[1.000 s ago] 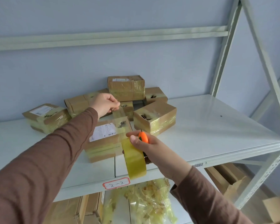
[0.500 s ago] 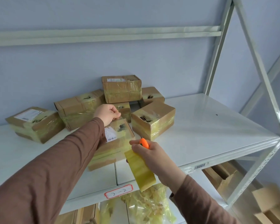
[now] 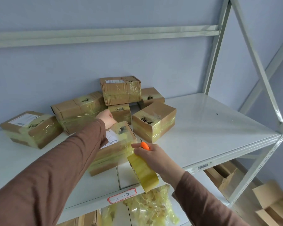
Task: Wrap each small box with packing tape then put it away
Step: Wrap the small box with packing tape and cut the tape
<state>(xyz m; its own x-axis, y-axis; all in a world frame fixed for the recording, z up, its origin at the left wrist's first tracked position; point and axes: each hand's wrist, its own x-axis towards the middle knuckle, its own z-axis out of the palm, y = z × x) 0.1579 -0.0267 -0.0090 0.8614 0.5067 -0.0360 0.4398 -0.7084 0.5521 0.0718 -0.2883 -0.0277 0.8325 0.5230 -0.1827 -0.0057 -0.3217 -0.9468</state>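
Pressing the taped box [image 3: 114,149], left hand [image 3: 106,117] fisted; right hand [image 3: 151,154] grips tape roll [image 3: 143,172].

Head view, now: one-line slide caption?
Left hand steadies a taped brown cardboard box on the white metal shelf; right hand holds yellow packing-tape roll and orange cutter.

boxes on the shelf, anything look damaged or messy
Yes. Several taped boxes have a ragged torn hole in the top, such as the box on the right and the box under the left hand. The pile is jumbled, with one box perched on others.
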